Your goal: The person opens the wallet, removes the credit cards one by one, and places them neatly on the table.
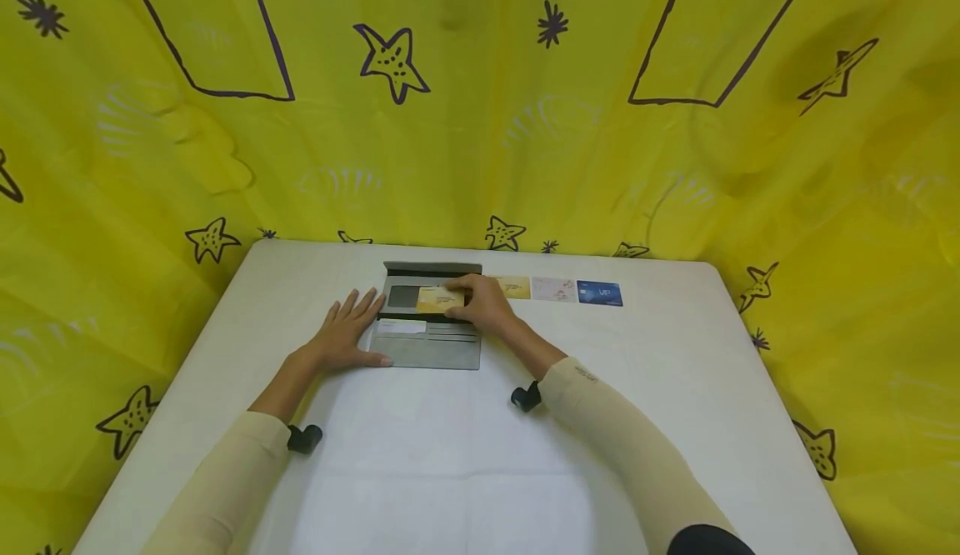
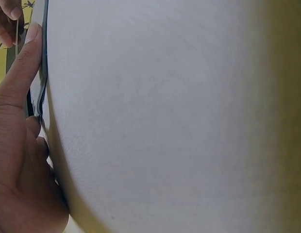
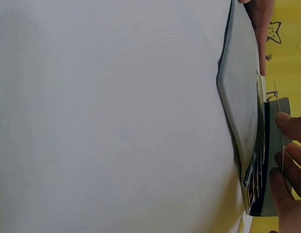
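A grey wallet (image 1: 450,357) lies unfolded near the table's far edge. My right hand (image 1: 487,303) pinches a gold card (image 1: 435,300) over the wallet's upper half. In the right wrist view, the card (image 3: 281,141) appears edge-on between thumb and fingers (image 3: 289,182). Fingers spread and fairly straight, my left hand (image 1: 341,340) rests at the wallet's left edge, with the thumb on its lower left corner. A white strip (image 1: 402,327) shows at the upper left of the lower half, beside several slots. Left of the gold card is a dark panel (image 1: 402,297).
Right of the wallet, a yellow card (image 1: 514,288), a pale patterned card (image 1: 553,290) and a blue card (image 1: 600,293) lie in a row on the white table (image 1: 450,488). A yellow curtain (image 1: 465,147) with drawn stars hangs behind and around the table.
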A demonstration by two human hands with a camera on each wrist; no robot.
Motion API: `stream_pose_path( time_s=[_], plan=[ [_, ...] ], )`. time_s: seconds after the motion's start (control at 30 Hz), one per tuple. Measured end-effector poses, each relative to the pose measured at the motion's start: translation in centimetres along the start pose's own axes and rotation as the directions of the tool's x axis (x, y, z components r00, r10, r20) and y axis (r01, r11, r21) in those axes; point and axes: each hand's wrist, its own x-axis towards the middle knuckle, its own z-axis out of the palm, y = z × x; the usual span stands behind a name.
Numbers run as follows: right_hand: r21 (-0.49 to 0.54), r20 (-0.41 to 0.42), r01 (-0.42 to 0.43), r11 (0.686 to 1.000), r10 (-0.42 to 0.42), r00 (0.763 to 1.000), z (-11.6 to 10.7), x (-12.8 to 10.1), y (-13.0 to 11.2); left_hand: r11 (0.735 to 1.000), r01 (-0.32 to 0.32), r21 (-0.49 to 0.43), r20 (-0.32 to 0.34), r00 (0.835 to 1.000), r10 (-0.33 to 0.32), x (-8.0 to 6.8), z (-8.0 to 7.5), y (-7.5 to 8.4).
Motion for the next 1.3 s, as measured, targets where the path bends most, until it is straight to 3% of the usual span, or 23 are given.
stream_pose_path(
  time_s=[0.87,1.3],
  plan=[
    [0.038,-0.053,0.010,0.999,-0.008,0.999,-2.8,-2.1,2.3,1.000,-0.017,-0.009,-0.001,1.000,0.017,0.2,0.3,-0.7],
    [0.020,-0.077,0.001,1.000,0.001,0.997,-4.6,-3.3,3.2,1.000,-0.022,-0.014,-0.018,1.000,0.022,-0.1,0.2,-0.3]
  ],
)
